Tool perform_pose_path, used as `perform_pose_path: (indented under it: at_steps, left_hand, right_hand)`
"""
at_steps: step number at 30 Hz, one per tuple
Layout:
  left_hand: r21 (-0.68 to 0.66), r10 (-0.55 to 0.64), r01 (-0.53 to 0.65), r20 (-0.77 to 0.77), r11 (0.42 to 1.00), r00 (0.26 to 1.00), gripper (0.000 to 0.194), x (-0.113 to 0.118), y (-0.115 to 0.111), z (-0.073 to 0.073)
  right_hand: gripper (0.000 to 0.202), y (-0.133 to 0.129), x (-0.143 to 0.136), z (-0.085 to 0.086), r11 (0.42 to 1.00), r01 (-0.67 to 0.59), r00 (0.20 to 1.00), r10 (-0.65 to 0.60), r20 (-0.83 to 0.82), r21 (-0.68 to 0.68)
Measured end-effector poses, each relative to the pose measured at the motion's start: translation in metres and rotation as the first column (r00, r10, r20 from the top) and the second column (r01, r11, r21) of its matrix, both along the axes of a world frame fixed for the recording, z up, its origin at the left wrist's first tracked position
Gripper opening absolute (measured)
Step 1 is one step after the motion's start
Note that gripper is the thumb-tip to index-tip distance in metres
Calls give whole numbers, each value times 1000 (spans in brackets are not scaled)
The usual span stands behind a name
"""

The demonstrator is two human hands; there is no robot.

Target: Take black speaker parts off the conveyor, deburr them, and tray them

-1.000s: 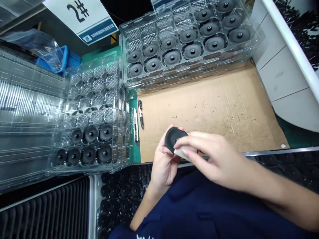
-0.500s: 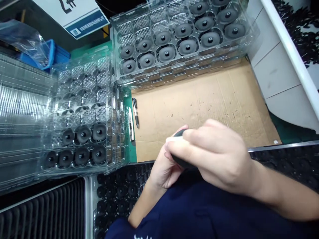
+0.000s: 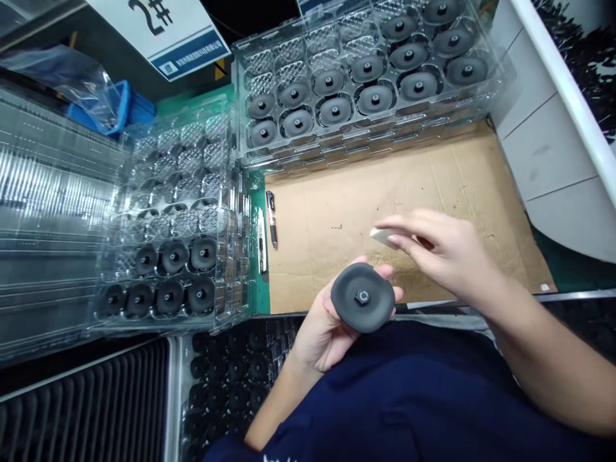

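A round black disc-shaped part [image 3: 347, 300] with a small raised hub at its middle rests on the fingers of my left hand [image 3: 320, 333], which hold it from below and at its edge. Its hub side faces up towards me. My right hand [image 3: 440, 253] is apart from the disc, above and to the right of it. Between thumb and fingers it pinches a small flat white block [image 3: 383, 237], which looks like an eraser. Both hands are over the near edge of a brown cardboard sheet [image 3: 317, 212].
Clear plastic trays of similar discs stand at the back [image 3: 308, 138] and at the left [image 3: 226, 282]. A pen [image 3: 272, 219] and a utility knife [image 3: 262, 240] lie at the cardboard's left edge. A white bin wall [image 3: 543, 141] borders the right. A blue box [image 3: 126, 109] sits behind.
My right hand has drawn away from the disc to the right, with the white block still pinched. The disc now lies face up and uncovered in my left hand. The view has shifted slightly.
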State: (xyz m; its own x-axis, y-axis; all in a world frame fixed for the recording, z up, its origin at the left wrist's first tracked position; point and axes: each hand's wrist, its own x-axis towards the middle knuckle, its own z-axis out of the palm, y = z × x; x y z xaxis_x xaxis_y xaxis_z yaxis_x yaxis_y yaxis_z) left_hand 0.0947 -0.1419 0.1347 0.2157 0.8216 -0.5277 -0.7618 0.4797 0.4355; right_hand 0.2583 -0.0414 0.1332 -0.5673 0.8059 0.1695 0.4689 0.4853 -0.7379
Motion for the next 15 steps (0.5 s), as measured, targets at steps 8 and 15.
perform_pose_path:
  at_steps: [8, 15]
  left_hand:
    - [16, 5, -7, 128, 1000, 992, 58, -9, -3, -4]
    - [6, 39, -39, -15, 999, 999, 44, -4, -5, -9]
  right_hand:
    - [21, -31, 23, -64, 968, 20, 992, 11, 122, -252]
    - [26, -24, -11, 32, 981, -35, 991, 59, -123, 192]
